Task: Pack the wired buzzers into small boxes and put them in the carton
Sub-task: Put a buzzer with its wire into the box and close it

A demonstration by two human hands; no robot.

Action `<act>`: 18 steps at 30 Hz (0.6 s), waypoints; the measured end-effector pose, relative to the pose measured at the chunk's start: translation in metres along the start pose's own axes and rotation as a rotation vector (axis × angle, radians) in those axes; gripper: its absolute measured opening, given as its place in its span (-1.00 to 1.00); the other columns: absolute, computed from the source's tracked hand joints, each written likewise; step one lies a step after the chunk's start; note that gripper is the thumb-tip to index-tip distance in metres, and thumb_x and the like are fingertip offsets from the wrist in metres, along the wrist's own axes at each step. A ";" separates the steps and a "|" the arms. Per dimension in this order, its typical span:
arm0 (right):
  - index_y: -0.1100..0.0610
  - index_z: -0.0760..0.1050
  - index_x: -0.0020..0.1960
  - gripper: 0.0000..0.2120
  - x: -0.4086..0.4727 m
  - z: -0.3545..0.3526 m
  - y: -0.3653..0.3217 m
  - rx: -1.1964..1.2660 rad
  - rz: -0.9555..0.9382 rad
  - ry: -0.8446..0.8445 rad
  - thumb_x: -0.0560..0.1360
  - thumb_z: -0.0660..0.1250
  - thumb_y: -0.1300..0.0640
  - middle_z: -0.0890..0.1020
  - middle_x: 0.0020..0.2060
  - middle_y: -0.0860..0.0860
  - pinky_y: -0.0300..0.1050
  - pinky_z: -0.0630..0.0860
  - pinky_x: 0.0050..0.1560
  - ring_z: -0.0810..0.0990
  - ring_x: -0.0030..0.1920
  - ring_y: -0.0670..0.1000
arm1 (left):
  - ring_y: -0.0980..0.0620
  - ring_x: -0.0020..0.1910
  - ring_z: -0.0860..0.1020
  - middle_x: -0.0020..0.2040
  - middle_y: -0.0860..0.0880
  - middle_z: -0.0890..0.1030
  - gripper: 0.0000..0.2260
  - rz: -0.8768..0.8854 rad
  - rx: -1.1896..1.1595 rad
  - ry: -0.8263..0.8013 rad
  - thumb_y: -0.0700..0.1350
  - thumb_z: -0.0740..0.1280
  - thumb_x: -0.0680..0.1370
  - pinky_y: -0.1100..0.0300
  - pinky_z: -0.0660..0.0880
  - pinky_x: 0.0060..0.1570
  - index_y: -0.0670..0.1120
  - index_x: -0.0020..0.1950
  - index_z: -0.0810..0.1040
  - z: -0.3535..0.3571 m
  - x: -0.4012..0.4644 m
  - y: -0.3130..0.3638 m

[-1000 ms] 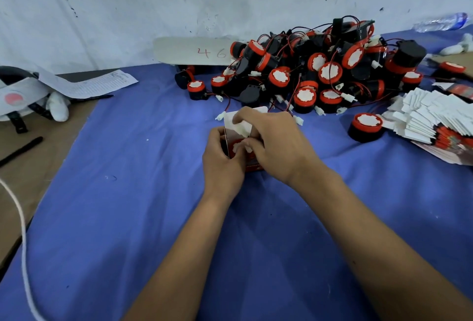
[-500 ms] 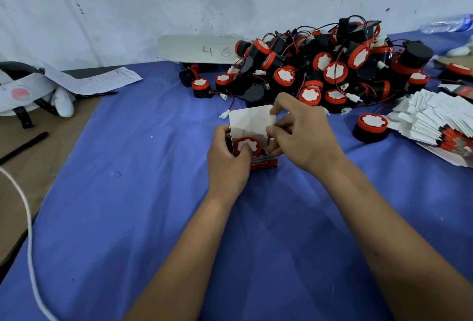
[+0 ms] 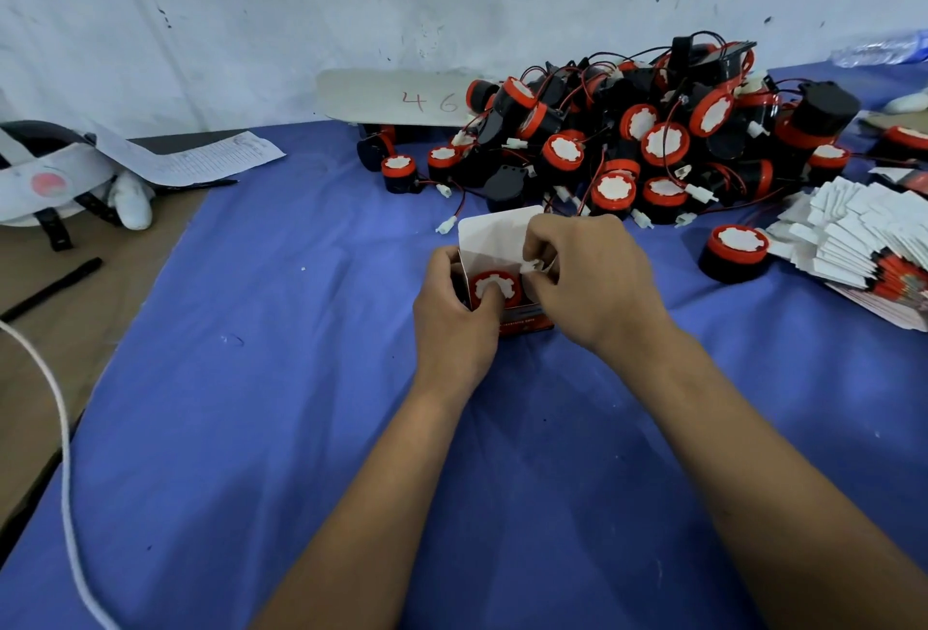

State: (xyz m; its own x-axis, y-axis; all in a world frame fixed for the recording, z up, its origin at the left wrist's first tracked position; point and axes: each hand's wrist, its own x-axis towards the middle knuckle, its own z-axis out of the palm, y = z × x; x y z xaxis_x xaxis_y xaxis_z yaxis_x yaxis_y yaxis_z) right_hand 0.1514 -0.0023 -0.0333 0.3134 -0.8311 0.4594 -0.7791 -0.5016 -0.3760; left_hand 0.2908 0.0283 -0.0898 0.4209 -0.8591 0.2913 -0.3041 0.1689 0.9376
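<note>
Table: broad flat table (image 3: 251,403) under a matte blue cloth, lightly specked; it carries everything and spreads out on all sides of both hands.
Buzzer heap: a big tangled pile of round black plastic wired buzzers (image 3: 627,142) with red rims, white toothed face stickers and thin red-and-black leads ending in small white plugs, lying beyond the hands against the wall.
Flat boxes: a fanned stack of unfolded white card box blanks with red print (image 3: 863,247), well to the right of the right hand.
Stray buzzer: one lone black-and-red buzzer (image 3: 734,252) stands between that stack and the right hand.
Small box: an erected white card box with red printed sides (image 3: 494,242), top flap upright, standing on the cloth between the two hands.
Packed buzzer: one red-rimmed buzzer (image 3: 494,288) sits face up inside the open box.
Left hand: left hand (image 3: 452,313) has its grip wrapped round the box's near left side, thumb resting on the buzzer's face.
Right hand: right hand (image 3: 587,278) pinches a small white plug (image 3: 531,266) at its fingertips, just over the box's right edge.
Progress: judging by the heap, only a little is done; this box still needs its lead tucked in and flap closed, and no carton is in view.
</note>
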 end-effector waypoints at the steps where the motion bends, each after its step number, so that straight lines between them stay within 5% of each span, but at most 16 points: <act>1: 0.05 0.56 -0.09 -0.94 0.000 0.000 -0.004 -0.045 0.019 -0.010 0.50 0.40 0.19 0.64 -0.21 -0.02 0.01 0.56 -0.23 0.57 -0.12 0.07 | 0.24 -0.07 0.62 0.00 0.13 0.64 -0.75 0.002 -0.001 -0.001 -0.28 0.38 0.56 0.41 0.51 -0.18 -0.04 0.19 0.52 0.000 0.000 0.000; 8: 0.12 0.60 0.04 -0.89 0.000 0.005 -0.017 -0.290 0.106 -0.183 0.54 0.36 0.25 0.60 -0.03 0.09 -0.06 0.44 -0.24 0.60 -0.05 0.13 | 0.22 -0.05 0.64 0.00 0.14 0.66 -0.74 0.009 0.012 -0.009 -0.27 0.38 0.55 0.38 0.54 -0.13 -0.03 0.19 0.52 -0.001 0.000 0.000; 13: 0.09 0.52 -0.09 -0.89 -0.005 0.000 -0.019 -0.413 0.037 -0.252 0.60 0.28 0.21 0.40 -0.19 -0.01 -0.10 0.38 -0.09 0.40 0.23 0.11 | 0.25 -0.07 0.63 -0.01 0.14 0.65 -0.75 0.016 -0.005 -0.022 -0.28 0.38 0.55 0.44 0.49 -0.18 -0.03 0.17 0.52 -0.001 -0.001 0.002; 15: 0.08 0.42 -0.14 -0.85 -0.007 -0.002 -0.017 -0.444 -0.017 -0.315 0.60 0.21 0.21 0.41 -0.05 0.04 -0.10 0.36 0.11 0.33 0.25 0.17 | 0.26 -0.08 0.62 -0.03 0.15 0.65 -0.75 0.020 0.004 -0.026 -0.28 0.38 0.55 0.44 0.49 -0.17 -0.04 0.18 0.53 -0.001 -0.001 0.003; 18: 0.13 0.60 0.04 -0.73 -0.009 -0.004 -0.007 -0.430 -0.006 -0.338 0.66 0.19 0.02 0.38 0.21 0.13 0.04 0.42 0.28 0.25 0.29 0.19 | 0.29 -0.08 0.60 -0.03 0.19 0.64 -0.74 0.016 0.009 -0.012 -0.26 0.41 0.54 0.45 0.48 -0.16 -0.02 0.18 0.51 0.000 -0.002 0.004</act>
State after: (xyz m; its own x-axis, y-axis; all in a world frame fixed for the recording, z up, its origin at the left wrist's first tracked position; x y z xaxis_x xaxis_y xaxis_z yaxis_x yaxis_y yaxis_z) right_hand 0.1521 0.0097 -0.0316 0.4202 -0.8950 0.1494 -0.9064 -0.4220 0.0213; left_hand 0.2890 0.0311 -0.0866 0.4059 -0.8618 0.3043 -0.3182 0.1789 0.9310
